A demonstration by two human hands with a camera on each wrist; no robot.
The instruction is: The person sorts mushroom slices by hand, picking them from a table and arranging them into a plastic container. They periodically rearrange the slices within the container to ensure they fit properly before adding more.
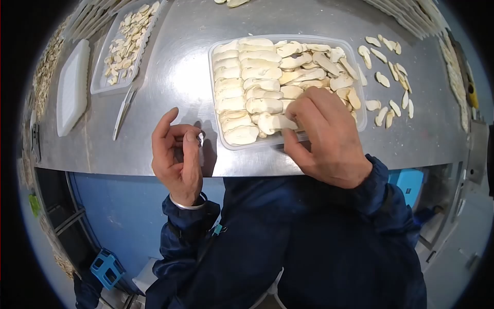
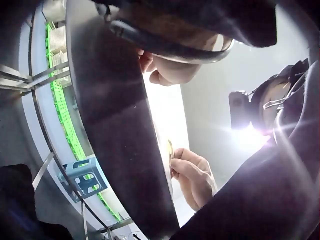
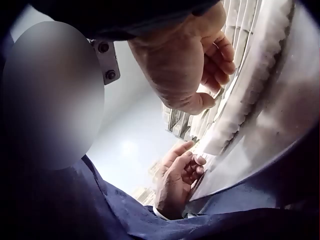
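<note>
A pale slice (image 1: 272, 123) is lying at the near edge of the clear tray (image 1: 212, 82), and the right hand (image 1: 329, 136) is pinching its end! Overlapping slices (image 1: 263, 72) are filling the tray around it. Left of the tray, the left hand (image 1: 177, 154) is hovering, fingers bending near a small white bit (image 1: 200, 138); whether it's pinching that, I can't tell. Loose slices (image 1: 382, 79) are lying to the right on the table (image 1: 170, 108).

Bare left hand (image 1: 177, 154) is raised, one digit extended, others bent. Bare right hand (image 1: 329, 136) is back upward, thumb and fingertips in a pinch. Dark blue sleeves cover both forearms, wrists partly exposed.
</note>
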